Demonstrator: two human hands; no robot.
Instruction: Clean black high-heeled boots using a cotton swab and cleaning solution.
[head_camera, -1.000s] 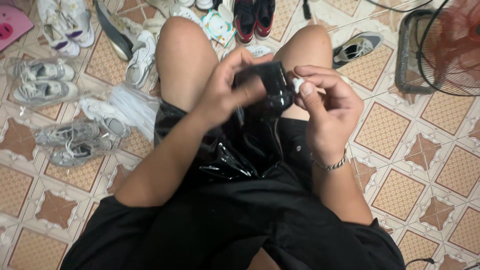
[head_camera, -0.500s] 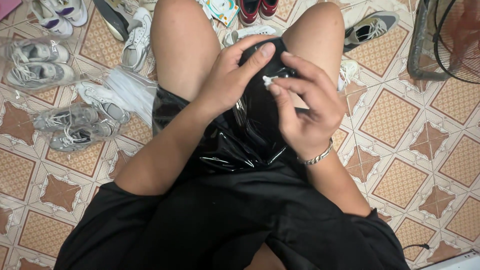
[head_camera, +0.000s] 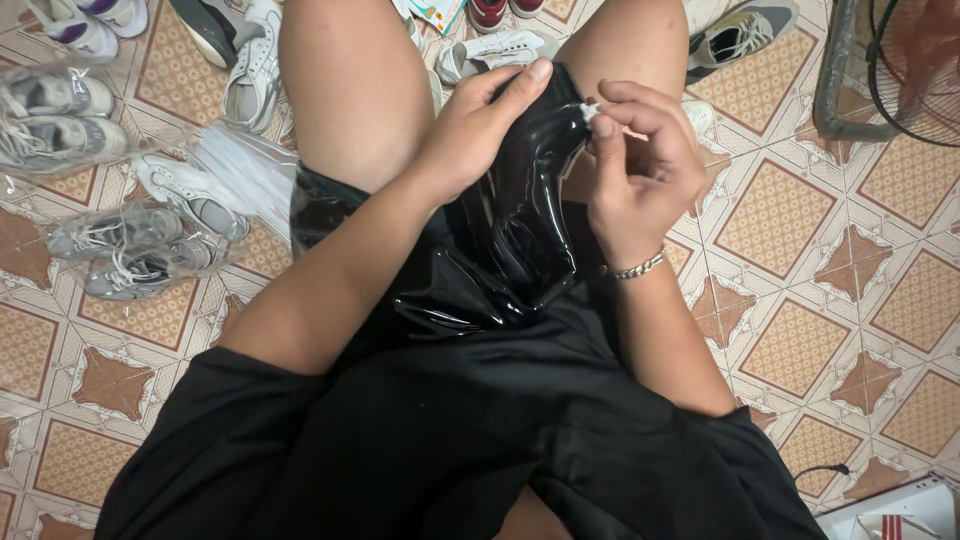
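Note:
A glossy black plastic bag with something bulky inside rests on my lap between my bare knees. My left hand grips the bag's upper end, fingers stretched along its top edge. At the bag's top right corner, my right hand, with a silver bracelet on the wrist, pinches a small white piece between thumb and fingertips. What is inside the bag is hidden.
Several pale sneakers in clear plastic bags lie on the patterned tile floor to my left. More shoes are scattered beyond my knees. A fan's black wire guard and base stands at the upper right, a white box corner at the lower right.
My right hand has moved with the white piece from the bag's front face to its top right corner. The bag is now pulled flatter and stretched upward. The view drifted slightly.

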